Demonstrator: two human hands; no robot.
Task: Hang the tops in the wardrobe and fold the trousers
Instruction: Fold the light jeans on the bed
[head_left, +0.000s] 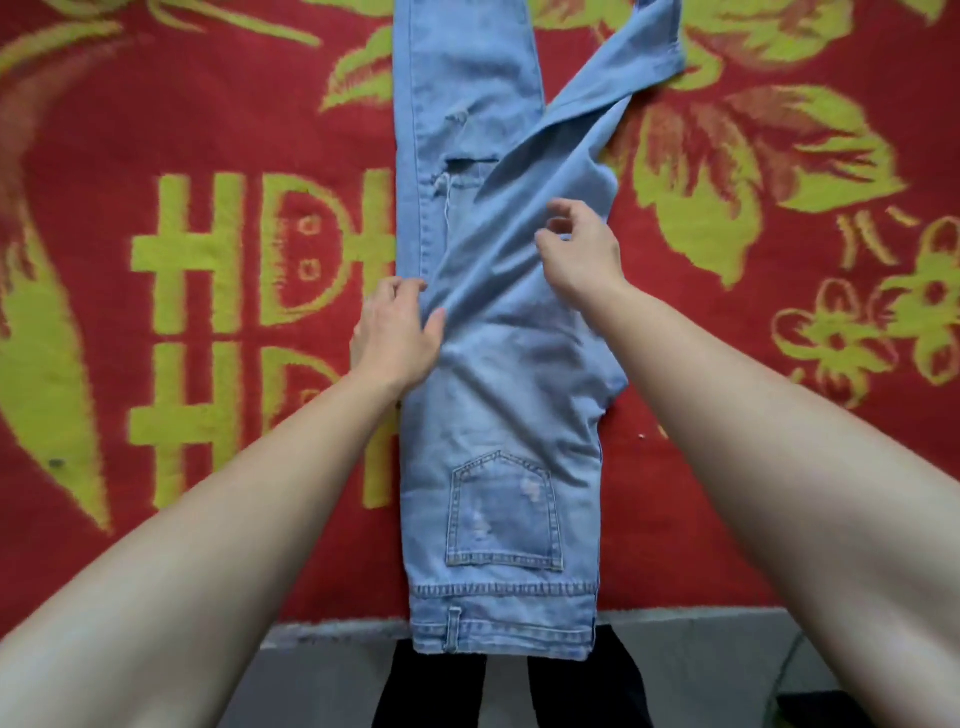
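Light blue ripped jeans (509, 415) lie lengthwise on a red blanket, waistband at the near edge, back pocket facing up. One leg runs straight away from me; the upper leg slants off to the far right and is creased. My left hand (400, 327) presses on the jeans' left edge at thigh height, thumb on the fabric. Just above the slanting leg hovers my right hand (579, 249), its fingers curled and apart, with nothing visibly pinched.
The red blanket (208, 156) with yellow-green leaf and letter patterns covers the surface on all sides. Its near edge meets a grey floor (701, 665). My dark-clad legs (431, 691) show below the waistband.
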